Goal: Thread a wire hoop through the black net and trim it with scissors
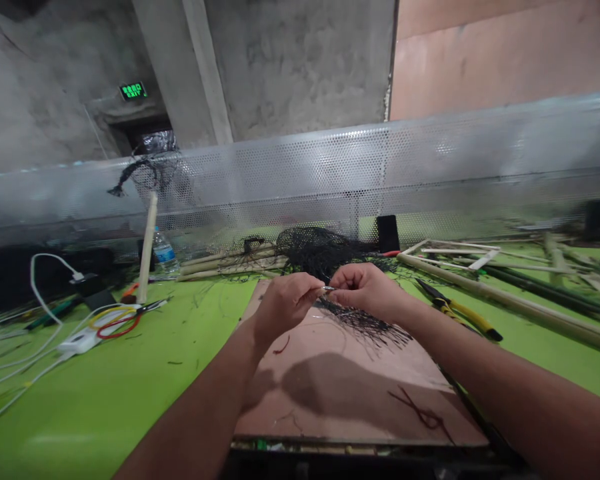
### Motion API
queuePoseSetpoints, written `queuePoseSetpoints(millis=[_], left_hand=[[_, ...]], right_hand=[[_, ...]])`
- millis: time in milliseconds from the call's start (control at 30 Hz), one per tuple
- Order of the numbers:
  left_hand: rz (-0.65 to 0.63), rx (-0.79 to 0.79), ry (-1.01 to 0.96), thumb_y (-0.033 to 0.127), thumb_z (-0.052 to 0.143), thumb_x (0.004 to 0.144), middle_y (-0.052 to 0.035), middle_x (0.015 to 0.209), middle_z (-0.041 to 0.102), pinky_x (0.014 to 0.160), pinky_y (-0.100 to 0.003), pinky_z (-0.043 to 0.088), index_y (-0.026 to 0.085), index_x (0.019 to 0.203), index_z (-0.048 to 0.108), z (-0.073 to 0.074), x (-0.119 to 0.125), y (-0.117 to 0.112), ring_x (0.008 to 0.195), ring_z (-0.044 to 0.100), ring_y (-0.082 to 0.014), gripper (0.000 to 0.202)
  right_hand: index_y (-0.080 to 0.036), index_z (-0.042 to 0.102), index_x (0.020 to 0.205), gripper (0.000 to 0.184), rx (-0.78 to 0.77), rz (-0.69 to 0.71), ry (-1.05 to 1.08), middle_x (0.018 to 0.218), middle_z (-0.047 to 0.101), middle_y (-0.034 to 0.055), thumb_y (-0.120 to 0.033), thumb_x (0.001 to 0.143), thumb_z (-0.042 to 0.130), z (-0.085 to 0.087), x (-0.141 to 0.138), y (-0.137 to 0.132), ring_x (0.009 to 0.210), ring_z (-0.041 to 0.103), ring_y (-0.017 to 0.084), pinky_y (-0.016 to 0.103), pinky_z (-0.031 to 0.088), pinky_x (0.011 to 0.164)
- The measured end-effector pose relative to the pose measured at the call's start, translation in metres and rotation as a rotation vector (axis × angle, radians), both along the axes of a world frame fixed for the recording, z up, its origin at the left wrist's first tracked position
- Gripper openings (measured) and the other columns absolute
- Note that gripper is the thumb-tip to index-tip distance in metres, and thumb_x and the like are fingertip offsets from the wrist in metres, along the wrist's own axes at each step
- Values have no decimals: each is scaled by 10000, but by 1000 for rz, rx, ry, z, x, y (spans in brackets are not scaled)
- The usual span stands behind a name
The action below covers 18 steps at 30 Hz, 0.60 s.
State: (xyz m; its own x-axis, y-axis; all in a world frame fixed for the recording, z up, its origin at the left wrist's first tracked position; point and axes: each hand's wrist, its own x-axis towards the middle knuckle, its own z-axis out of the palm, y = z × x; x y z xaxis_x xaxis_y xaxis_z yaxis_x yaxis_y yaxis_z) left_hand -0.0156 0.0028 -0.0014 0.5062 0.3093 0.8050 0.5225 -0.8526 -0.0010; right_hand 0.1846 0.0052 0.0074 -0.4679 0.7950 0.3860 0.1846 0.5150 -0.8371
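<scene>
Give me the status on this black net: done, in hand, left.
Done: a black mesh lies bunched beyond the board, seemingly already knotted. In hand: the left hand and right hand pinch a small metal piece between them. Left: apparently the loose black strands fanned over the board, not yet meshed.

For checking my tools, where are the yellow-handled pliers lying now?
In the head view, the yellow-handled pliers lie on the green table to the right of the right hand, between the pinkish board and a bamboo pole.
</scene>
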Motion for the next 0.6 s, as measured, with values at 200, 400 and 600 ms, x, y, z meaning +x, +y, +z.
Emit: queuePoseSetpoints(millis=[200,400,600], left_hand=[[-16,-5,-34,234,537,868,-24,737,670,629,-210,437,157,862,635,0,3,-2,679,605,-110,125],[-6,-105,-132,225,561,851,-27,724,672,620,-209,450,153,858,647,-1,11,-4,659,606,-111,112],[96,-123,-209,257,549,856,-30,753,668,634,-228,445,159,851,643,-3,9,2,697,607,-126,136]], right_hand=[[-170,578,649,77,412,-209,-153,543,481,-45,-184,721,600,-3,-2,-1,496,388,69,205,276,457],[-190,609,685,115,717,-352,-213,640,579,1,-128,735,526,-11,-4,4,608,493,112,240,332,576],[-205,584,797,122,171,-131,97,639,570,-14,-319,776,625,-9,-4,8,579,493,118,243,369,554]])
